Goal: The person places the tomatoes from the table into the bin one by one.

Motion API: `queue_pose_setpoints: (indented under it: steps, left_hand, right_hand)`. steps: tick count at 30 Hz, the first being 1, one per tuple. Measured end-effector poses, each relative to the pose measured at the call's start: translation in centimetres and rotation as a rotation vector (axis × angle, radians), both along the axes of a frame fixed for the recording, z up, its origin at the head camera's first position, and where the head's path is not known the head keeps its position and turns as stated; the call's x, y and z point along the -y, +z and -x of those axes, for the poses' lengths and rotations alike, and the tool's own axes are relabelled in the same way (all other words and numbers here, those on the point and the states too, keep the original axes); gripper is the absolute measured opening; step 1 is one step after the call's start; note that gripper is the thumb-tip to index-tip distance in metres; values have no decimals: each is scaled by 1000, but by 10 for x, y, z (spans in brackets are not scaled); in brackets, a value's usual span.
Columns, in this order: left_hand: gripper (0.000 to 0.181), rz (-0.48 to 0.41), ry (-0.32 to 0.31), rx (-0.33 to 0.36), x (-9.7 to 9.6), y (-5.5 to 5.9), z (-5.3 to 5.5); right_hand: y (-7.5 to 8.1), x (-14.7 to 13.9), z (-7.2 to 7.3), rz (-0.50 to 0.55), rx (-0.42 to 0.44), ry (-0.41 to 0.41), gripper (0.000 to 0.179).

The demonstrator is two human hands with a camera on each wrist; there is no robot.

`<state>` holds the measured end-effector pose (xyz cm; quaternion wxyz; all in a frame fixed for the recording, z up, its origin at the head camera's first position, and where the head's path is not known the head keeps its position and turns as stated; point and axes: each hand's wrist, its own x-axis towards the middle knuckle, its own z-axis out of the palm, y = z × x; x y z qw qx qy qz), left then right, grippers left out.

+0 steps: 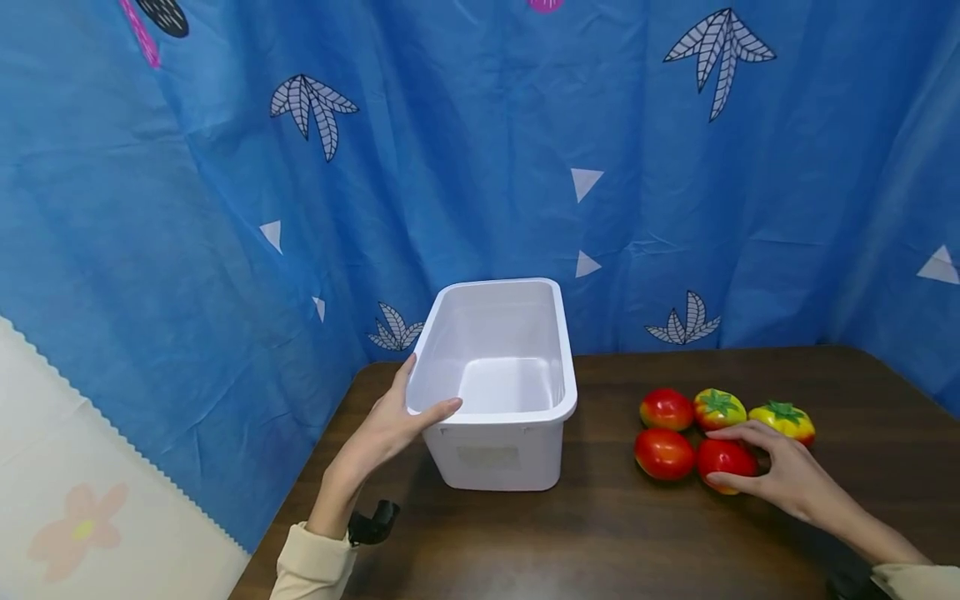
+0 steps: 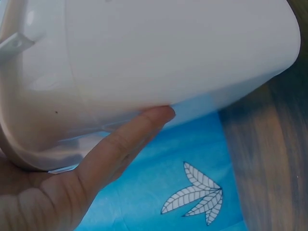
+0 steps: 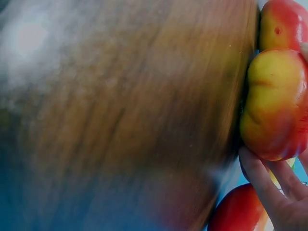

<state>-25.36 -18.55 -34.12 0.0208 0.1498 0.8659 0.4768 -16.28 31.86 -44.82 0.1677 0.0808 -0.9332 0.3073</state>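
Note:
My left hand (image 1: 390, 425) holds the near left corner of a white plastic bin (image 1: 491, 457), thumb over the front rim and fingers along the outer side. In the left wrist view, a finger (image 2: 130, 137) lies against the bin's outer wall. The bin stands upright with nothing inside. At the right, my right hand (image 1: 787, 468) grips a glossy red tomato (image 1: 723, 462) between thumb and fingers, at the front of a small cluster. The right wrist view shows this tomato's yellow-and-red underside (image 3: 274, 106) with fingers (image 3: 262, 180) around it.
Beside the held one lie a red tomato (image 1: 664, 454), another red one (image 1: 667, 409), and two yellow-red ones with green leaf tops, one in the middle (image 1: 720, 408) and one at the right (image 1: 795, 425). A blue patterned curtain (image 1: 480, 167) hangs behind the brown table (image 1: 600, 533).

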Motion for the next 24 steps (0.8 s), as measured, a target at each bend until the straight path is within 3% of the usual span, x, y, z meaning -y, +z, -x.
queue_pose_setpoints:
  steps: [5, 12, 24]
  left_hand:
    - [113, 3, 6, 0, -1, -1, -1]
    - [114, 7, 12, -9, -1, 0, -1]
    - [115, 29, 23, -2, -2, 0, 0]
  right_hand:
    - [0, -2, 0, -20, 15, 6, 50]
    - [-2, -4, 1, -49, -27, 35, 52]
    - [-6, -6, 3, -27, -55, 56, 51]
